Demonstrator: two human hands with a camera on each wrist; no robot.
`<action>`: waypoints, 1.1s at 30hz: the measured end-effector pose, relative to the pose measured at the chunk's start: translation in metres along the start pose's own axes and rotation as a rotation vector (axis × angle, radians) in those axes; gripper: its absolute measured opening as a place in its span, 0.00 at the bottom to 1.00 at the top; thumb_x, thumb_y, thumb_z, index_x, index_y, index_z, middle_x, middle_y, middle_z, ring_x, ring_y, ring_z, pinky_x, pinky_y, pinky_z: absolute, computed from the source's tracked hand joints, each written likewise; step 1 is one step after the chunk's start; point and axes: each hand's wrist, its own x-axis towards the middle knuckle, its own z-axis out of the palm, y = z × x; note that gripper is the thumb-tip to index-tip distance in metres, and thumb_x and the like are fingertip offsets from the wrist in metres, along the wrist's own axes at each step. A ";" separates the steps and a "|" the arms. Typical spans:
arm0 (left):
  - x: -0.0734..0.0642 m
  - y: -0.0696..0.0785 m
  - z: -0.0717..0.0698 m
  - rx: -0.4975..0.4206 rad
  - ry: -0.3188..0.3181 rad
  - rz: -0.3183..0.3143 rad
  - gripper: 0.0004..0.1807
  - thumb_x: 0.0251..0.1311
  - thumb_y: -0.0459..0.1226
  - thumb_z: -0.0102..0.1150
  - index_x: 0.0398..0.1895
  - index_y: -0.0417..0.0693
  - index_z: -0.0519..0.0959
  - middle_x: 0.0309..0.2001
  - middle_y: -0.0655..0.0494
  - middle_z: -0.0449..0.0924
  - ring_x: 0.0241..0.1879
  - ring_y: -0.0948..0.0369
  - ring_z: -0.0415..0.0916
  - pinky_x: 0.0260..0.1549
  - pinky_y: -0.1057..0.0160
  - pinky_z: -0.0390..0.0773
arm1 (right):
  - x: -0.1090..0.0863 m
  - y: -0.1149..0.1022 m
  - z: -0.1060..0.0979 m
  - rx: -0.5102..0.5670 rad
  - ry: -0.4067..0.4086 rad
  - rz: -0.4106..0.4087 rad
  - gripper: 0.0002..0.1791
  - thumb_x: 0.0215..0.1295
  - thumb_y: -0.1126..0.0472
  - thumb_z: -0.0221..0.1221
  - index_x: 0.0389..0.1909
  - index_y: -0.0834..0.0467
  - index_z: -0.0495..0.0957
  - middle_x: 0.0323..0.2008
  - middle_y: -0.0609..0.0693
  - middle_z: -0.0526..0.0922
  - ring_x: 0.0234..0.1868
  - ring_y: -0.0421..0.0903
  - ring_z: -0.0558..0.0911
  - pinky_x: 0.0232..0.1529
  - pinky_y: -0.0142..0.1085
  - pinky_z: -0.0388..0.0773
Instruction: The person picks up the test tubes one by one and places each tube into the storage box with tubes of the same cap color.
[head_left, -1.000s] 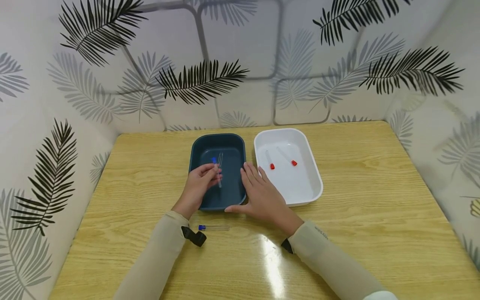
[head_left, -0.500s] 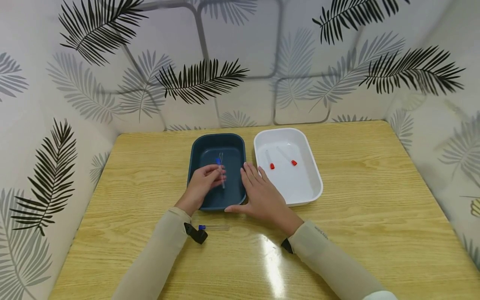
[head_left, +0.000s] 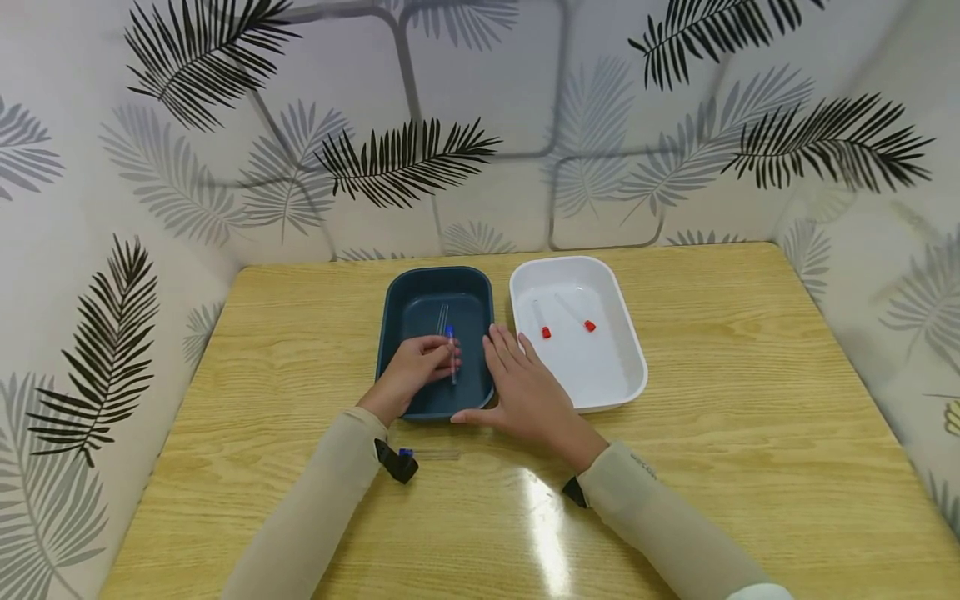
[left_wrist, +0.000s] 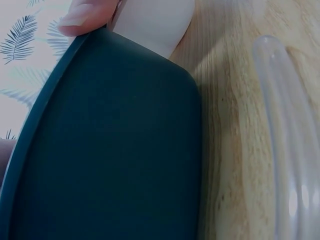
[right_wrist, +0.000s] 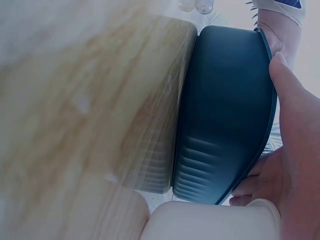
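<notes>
In the head view my left hand (head_left: 416, 369) pinches a clear tube with a blue cap (head_left: 451, 332) over the dark blue tray (head_left: 472, 404). The tube stands near upright in the picture, cap toward the far side. Clear tubing (head_left: 442, 318) lies farther back inside that tray; its cap end is hard to see. My right hand (head_left: 525, 396) rests on the tray's near right corner. In the right wrist view, its thumb (right_wrist: 286, 77) and fingers spread along the rim. The tray's outer wall (left_wrist: 125, 140) hides the held tube from the left wrist view.
Right of the dark tray stands a white tray (head_left: 600, 375) holding two red-capped tubes (head_left: 546, 332). Clear tubing with a blue cap (head_left: 406, 452) lies on the wooden table (head_left: 735, 400) before the dark tray, partly behind the left wrist strap. A patterned wall (head_left: 480, 200) rises behind.
My left hand has moved slightly right and nearer over the dark tray, carrying the blue-capped tube, which has turned a little. My right hand stays on the tray's corner.
</notes>
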 end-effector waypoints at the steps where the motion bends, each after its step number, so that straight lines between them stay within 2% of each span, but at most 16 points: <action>1: 0.000 0.000 0.000 0.003 -0.001 -0.006 0.17 0.68 0.36 0.48 0.56 0.36 0.71 0.52 0.42 0.76 0.48 0.56 0.77 0.44 0.63 0.76 | 0.000 0.000 0.000 -0.002 0.000 0.001 0.66 0.43 0.14 0.32 0.72 0.62 0.47 0.72 0.56 0.44 0.72 0.47 0.40 0.68 0.43 0.33; 9: 0.005 -0.002 0.001 0.036 -0.006 -0.059 0.16 0.68 0.36 0.48 0.54 0.37 0.73 0.48 0.45 0.78 0.44 0.58 0.79 0.41 0.63 0.78 | 0.000 0.001 0.002 -0.001 0.007 0.003 0.66 0.43 0.15 0.34 0.71 0.62 0.47 0.72 0.56 0.44 0.72 0.47 0.40 0.68 0.43 0.33; 20: 0.009 -0.005 0.001 0.113 -0.025 -0.123 0.16 0.68 0.36 0.48 0.54 0.37 0.74 0.48 0.45 0.77 0.45 0.57 0.78 0.42 0.62 0.78 | 0.001 0.001 0.001 -0.022 -0.002 0.007 0.66 0.43 0.14 0.32 0.71 0.62 0.48 0.72 0.56 0.44 0.72 0.47 0.40 0.68 0.43 0.32; 28: 0.007 -0.005 0.001 0.163 -0.036 -0.150 0.15 0.68 0.36 0.47 0.53 0.39 0.74 0.47 0.47 0.77 0.44 0.59 0.78 0.42 0.62 0.78 | 0.001 0.000 0.001 -0.031 0.011 -0.001 0.65 0.43 0.15 0.33 0.71 0.63 0.50 0.72 0.57 0.47 0.72 0.48 0.41 0.68 0.44 0.34; 33: 0.007 -0.004 0.001 0.161 -0.047 -0.171 0.16 0.69 0.36 0.47 0.55 0.38 0.72 0.48 0.46 0.77 0.46 0.57 0.78 0.43 0.62 0.77 | 0.001 0.000 0.002 -0.025 0.013 -0.001 0.66 0.43 0.14 0.32 0.71 0.62 0.49 0.72 0.56 0.47 0.72 0.47 0.41 0.68 0.44 0.33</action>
